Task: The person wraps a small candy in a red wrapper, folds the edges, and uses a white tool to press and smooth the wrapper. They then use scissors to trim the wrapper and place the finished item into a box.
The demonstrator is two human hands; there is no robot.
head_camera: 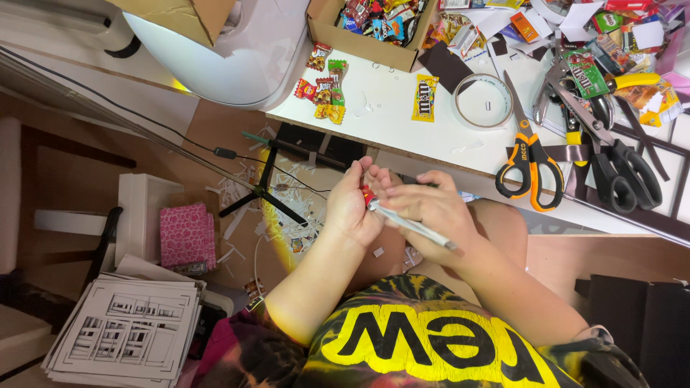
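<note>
My left hand [350, 203] is cupped over my lap and holds a small red piece [368, 195] between thumb and fingers. My right hand [430, 209] grips a slim silver craft knife [413, 226], its tip resting against the red piece. Both hands meet just below the front edge of the white table [402, 136]. My knees and a yellow and black tie-dye shirt [417, 338] fill the bottom of the view.
Orange-handled scissors [528, 162], black scissors [622, 172], a tape ring [483, 100], candy packets [424, 97] and a cardboard box of sweets [374, 29] lie on the table. Paper scraps and a small tripod [262, 187] are on the floor; cut cardboard sheets [129, 334] are stacked at left.
</note>
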